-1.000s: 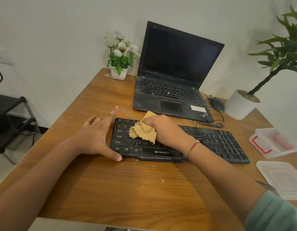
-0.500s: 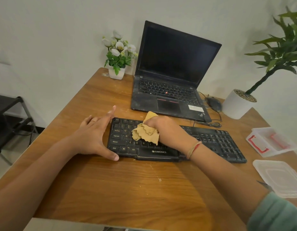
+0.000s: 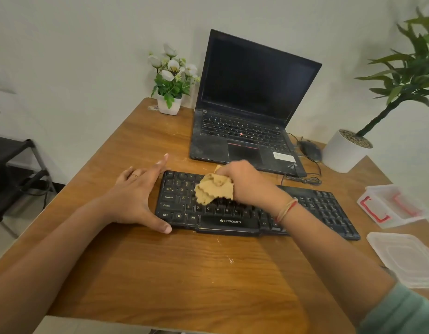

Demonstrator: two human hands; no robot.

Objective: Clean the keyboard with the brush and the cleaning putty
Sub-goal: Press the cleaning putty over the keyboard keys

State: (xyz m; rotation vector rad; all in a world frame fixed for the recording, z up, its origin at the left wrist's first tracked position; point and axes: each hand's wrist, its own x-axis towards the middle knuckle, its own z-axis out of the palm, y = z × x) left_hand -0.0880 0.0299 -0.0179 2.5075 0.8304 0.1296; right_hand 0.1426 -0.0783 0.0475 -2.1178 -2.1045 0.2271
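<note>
- The right hand (image 3: 247, 183) is gripping a crumpled tan lump of putty (image 3: 214, 188), fingers closed around it, and is pressing it onto the left-centre letter keys of the keyboard (image 3: 324, 208), probably so the soft mass is sinking between the keycaps.
- The left hand (image 3: 133, 196) is lying open and holding nothing, thumb and forefinger spread wide around the keyboard's left end, apparently bracing it so it is not sliding on the table (image 3: 160, 273).
- The keyboard is sitting just in front of the laptop (image 3: 252, 104).
- An open plastic box (image 3: 391, 206) and its lid (image 3: 406, 256) are waiting at the right, likely the putty's container.
- No brush is showing.
</note>
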